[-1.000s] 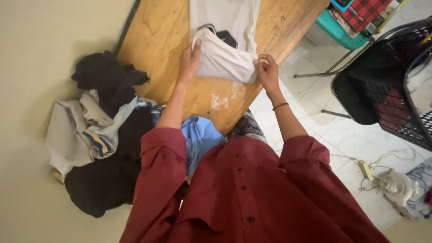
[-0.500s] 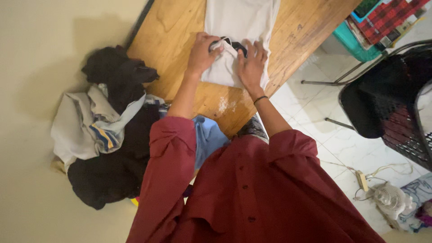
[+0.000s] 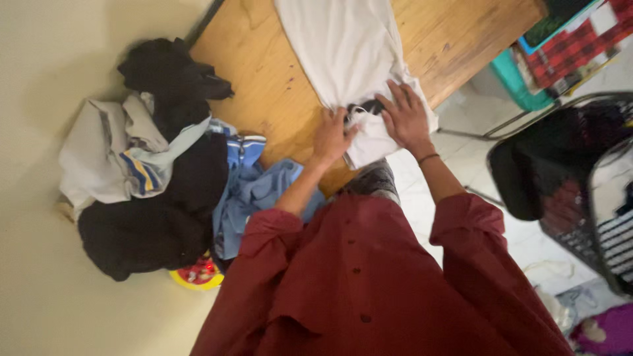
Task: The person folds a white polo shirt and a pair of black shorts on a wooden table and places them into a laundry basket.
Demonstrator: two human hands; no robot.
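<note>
Both arms reach forward over the desk [image 3: 277,72] edge, sleeves pushed up the forearms. The left hand [image 3: 331,136] presses down with fingers curled; the right hand [image 3: 407,117] (a thin band at its wrist) lies flat, fingers spread, close beside it.

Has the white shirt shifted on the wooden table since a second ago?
Yes. The white shirt now has its near end hanging off the wooden table edge.

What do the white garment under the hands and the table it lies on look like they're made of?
White garment: looks like soft knit fabric, perhaps cotton; matte, it creases and drapes limply over the table edge. Both the left hand and the right hand press flat on it. Table: wood or wood veneer, with visible grain, a slight sheen and some scuffs; which of the two cannot be told.
</note>
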